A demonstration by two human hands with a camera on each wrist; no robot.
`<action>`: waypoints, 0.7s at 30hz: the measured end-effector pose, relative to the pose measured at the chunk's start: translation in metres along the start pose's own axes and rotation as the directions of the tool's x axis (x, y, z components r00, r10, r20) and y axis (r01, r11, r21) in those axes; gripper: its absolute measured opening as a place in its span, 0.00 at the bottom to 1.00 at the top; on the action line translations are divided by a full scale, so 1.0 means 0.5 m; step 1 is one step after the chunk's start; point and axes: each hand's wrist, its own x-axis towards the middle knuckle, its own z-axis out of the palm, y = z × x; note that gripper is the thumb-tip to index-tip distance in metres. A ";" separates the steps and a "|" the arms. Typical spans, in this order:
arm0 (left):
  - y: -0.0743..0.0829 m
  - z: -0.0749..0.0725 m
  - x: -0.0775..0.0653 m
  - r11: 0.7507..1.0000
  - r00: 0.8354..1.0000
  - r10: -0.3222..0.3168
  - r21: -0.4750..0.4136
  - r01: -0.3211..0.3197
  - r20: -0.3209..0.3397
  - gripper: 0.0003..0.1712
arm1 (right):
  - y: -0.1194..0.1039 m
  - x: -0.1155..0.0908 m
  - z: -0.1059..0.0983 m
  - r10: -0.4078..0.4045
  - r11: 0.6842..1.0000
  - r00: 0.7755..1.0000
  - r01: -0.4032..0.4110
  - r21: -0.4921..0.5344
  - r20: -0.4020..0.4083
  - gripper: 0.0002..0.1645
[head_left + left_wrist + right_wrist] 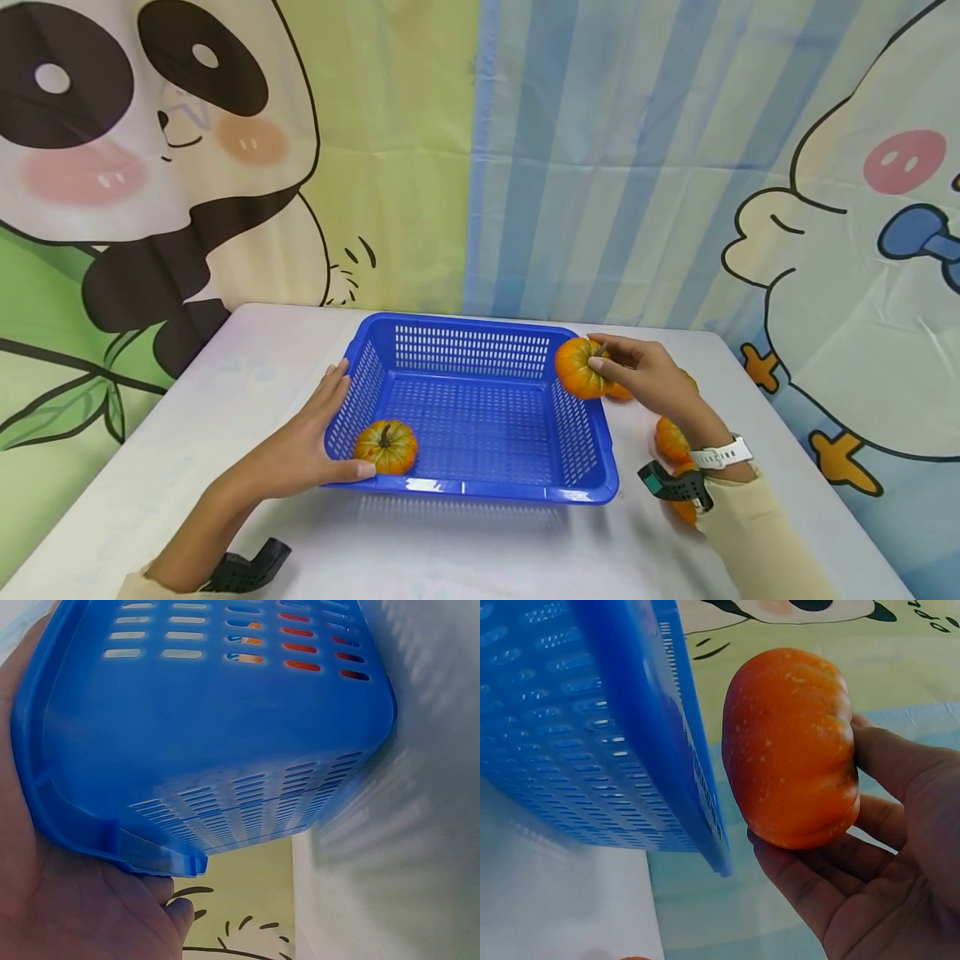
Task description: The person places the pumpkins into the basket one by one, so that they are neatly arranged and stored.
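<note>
A blue plastic basket [517, 490] with slotted walls stands on the table. My left hand [303, 446] holds its near left corner, thumb along the front rim and fingers on the left rim. Inside, close to that thumb, lies a small orange pumpkin [386, 447] with a dark stem. My right hand [645, 371] grips another orange pumpkin [577, 368] between thumb and fingers, up at the basket's right rim. The right wrist view shows this pumpkin [789, 750] just outside the basket wall [641, 735], its underside bare.
More orange pumpkins [670, 440] lie on the white table [480, 558] right of the basket, partly hidden by my right arm. Behind the table hangs a cartoon-printed curtain [592, 167]. Dark straps and a white watch [722, 454] sit about my wrists.
</note>
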 end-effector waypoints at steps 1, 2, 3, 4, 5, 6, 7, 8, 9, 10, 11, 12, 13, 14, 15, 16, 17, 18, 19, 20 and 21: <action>0.000 0.000 0.000 1.000 1.000 -0.001 0.002 0.001 0.000 0.71 | -0.001 0.001 0.001 -0.008 1.000 1.000 0.008 0.006 0.015 0.35; 0.001 -0.001 0.000 1.000 1.000 -0.001 0.004 0.001 0.001 0.71 | -0.003 0.003 0.003 -0.016 1.000 0.999 0.015 0.020 0.029 0.34; 0.001 -0.001 0.000 1.000 1.000 -0.003 0.005 0.003 0.000 0.71 | -0.006 0.005 0.003 -0.026 0.999 0.999 0.024 0.034 0.039 0.34; 0.001 -0.001 0.000 1.000 1.000 -0.005 0.005 0.005 0.002 0.71 | -0.009 0.006 0.004 -0.032 0.999 0.998 0.030 0.045 0.046 0.34; 0.002 -0.001 -0.001 1.000 1.000 -0.009 0.006 0.009 0.003 0.71 | -0.013 0.008 0.004 -0.036 0.998 0.998 0.033 0.056 0.053 0.33; 0.002 -0.001 -0.001 1.000 1.000 -0.012 0.007 0.012 0.004 0.71 | -0.017 0.010 0.005 -0.038 0.997 0.997 0.034 0.067 0.063 0.34; 0.003 -0.001 -0.001 1.000 1.000 -0.015 0.008 0.015 0.005 0.71 | -0.021 0.012 0.005 -0.039 0.996 0.996 0.033 0.078 0.075 0.34; 0.003 0.000 -0.001 1.000 1.000 -0.019 0.007 0.019 0.006 0.71 | -0.025 0.014 0.005 -0.038 0.996 0.995 0.030 0.088 0.089 0.34; 0.003 0.000 -0.001 1.000 1.000 -0.022 0.007 0.022 0.008 0.71 | -0.029 0.017 0.005 -0.036 0.995 0.994 0.026 0.097 0.104 0.34; 0.003 0.000 -0.001 1.000 1.000 -0.023 0.007 0.023 0.010 0.71 | -0.033 0.019 0.005 -0.034 0.994 0.992 0.021 0.106 0.119 0.33; 0.003 0.000 -0.001 1.000 1.000 -0.022 0.009 0.022 0.009 0.71 | -0.036 0.022 0.006 -0.035 0.993 0.990 0.020 0.113 0.133 0.33; 0.003 0.000 -0.001 1.000 1.000 -0.020 0.009 0.020 0.007 0.71 | -0.039 0.026 0.006 -0.039 0.993 0.988 0.021 0.119 0.149 0.32; 0.003 -0.001 -0.002 1.000 1.000 -0.019 0.007 0.019 0.007 0.71 | -0.042 0.029 0.007 -0.046 0.992 0.986 0.026 0.124 0.163 0.32; 0.002 -0.001 -0.002 1.000 1.000 -0.017 0.009 0.017 0.006 0.71 | -0.046 0.033 0.007 -0.051 0.992 0.983 0.029 0.126 0.174 0.31; 0.002 -0.002 -0.002 1.000 1.000 -0.015 0.011 0.015 0.004 0.71 | -0.049 0.036 0.008 -0.051 0.991 0.981 0.027 0.129 0.186 0.31; 0.001 -0.003 -0.002 1.000 1.000 -0.013 0.010 0.013 0.003 0.71 | -0.053 0.039 0.009 -0.051 0.992 0.979 0.027 0.125 0.198 0.31; 0.000 -0.003 -0.002 1.000 1.000 -0.011 0.011 0.011 0.001 0.71 | -0.056 0.041 0.009 -0.050 0.993 0.976 0.026 0.117 0.210 0.32; 0.000 -0.004 -0.002 1.000 1.000 -0.009 0.009 0.009 0.001 0.71 | -0.059 0.044 0.010 -0.053 0.994 0.973 0.029 0.109 0.223 0.31; 0.000 -0.003 -0.002 1.000 1.000 -0.007 0.008 0.007 0.002 0.71 | -0.062 0.046 0.011 -0.055 0.994 0.970 0.031 0.105 0.236 0.31; -0.001 -0.002 -0.001 1.000 1.000 -0.006 0.008 0.006 0.001 0.71 | -0.064 0.049 0.012 -0.062 0.994 0.966 0.038 0.098 0.250 0.31; -0.001 -0.001 0.000 1.000 1.000 -0.004 0.004 0.004 0.002 0.71 | -0.065 0.052 0.014 -0.071 0.994 0.963 0.047 0.095 0.262 0.30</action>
